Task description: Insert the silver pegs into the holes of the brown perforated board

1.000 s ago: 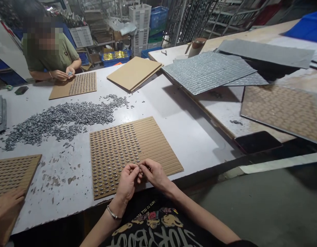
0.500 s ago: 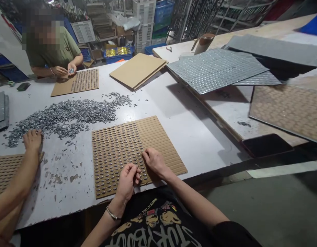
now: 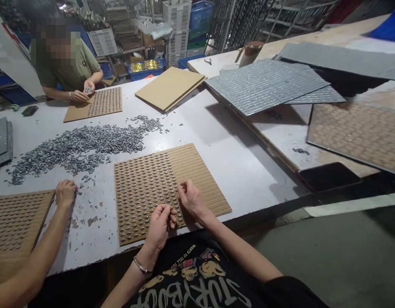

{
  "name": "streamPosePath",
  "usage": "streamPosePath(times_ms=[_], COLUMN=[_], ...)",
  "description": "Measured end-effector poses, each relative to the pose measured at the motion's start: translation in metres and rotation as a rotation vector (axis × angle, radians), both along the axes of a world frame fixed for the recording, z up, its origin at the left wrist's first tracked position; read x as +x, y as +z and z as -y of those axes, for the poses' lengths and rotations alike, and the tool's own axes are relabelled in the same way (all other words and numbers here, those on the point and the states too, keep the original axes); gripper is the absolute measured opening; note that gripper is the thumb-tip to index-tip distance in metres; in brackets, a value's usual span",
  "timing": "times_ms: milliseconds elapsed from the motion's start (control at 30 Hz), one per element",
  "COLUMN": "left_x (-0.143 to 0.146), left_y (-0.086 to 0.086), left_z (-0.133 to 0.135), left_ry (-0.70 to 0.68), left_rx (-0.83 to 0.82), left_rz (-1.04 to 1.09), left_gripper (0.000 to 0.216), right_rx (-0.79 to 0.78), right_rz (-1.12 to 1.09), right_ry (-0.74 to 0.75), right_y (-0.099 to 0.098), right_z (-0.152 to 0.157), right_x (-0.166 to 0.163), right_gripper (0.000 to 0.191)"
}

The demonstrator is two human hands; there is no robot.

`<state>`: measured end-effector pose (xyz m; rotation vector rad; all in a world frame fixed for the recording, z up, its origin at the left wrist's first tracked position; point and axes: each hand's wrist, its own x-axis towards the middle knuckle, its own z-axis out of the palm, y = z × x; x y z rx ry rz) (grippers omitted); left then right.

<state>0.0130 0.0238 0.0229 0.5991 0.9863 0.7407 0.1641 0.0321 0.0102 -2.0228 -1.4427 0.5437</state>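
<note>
A grooved brown board [image 3: 205, 179] lies in front of me on the white table. Its left part carries rows of small dark oval pieces [image 3: 142, 184]; the right part shows bare grooves. Over the board's front edge my left hand [image 3: 160, 223] is curled closed, palm side up, its contents hidden. My right hand [image 3: 191, 199] rests at the boundary between filled rows and bare grooves, fingertips pinched together. Whatever is between them is too small to make out. Beyond the board spreads a loose heap of the same grey pieces [image 3: 97, 143].
A co-worker's hand [image 3: 66, 192] is at left beside another partly filled board [image 3: 20, 214]. Across the table a person in a green shirt [image 3: 78, 70] works on a third board [image 3: 77, 112]. Plain boards [image 3: 170, 87], silvery ribbed sheets [image 3: 268, 83] and a phone [image 3: 330, 176] lie around.
My right hand has shifted very slightly up the board; my left hand stays put. The co-worker's hand at left has moved from the heap toward the right and nearer the front.
</note>
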Motion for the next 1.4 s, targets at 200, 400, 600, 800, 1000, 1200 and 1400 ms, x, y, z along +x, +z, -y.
streamPosePath(times_ms=[200, 400, 600, 800, 1000, 1200, 1400], left_x=[0.005, 0.005, 0.001, -0.004, -0.008, -0.005, -0.009], left_y=[0.013, 0.011, 0.011, 0.013, 0.014, 0.011, 0.006], left_z=[0.004, 0.008, 0.007, 0.005, 0.004, -0.001, -0.003], left_ry=[-0.004, -0.066, -0.089, -0.194, -0.245, -0.107, -0.088], left_rx=[-0.15, -0.243, -0.182, -0.158, -0.051, -0.038, -0.066], left_rz=[0.164, 0.189, 0.179, 0.164, 0.021, -0.042, -0.01], left_gripper=[0.037, 0.042, 0.034, 0.03, 0.034, 0.036, 0.034], right_rx=[0.12, 0.022, 0.092, 0.129, -0.027, -0.01, -0.107], right_rz=[0.138, 0.228, 0.025, -0.424, -0.633, -0.296, 0.065], right_ry=[0.517, 0.544, 0.535, 0.27, 0.302, 0.226, 0.233], right_y=[0.032, 0.03, 0.029, 0.025, 0.027, 0.019, 0.0], right_z=[0.049, 0.054, 0.048, 0.048, 0.054, 0.028, -0.006], right_x=[-0.011, -0.008, -0.004, -0.008, 0.002, 0.021, 0.025], right_gripper=[0.011, 0.01, 0.012, 0.013, 0.015, 0.011, 0.014])
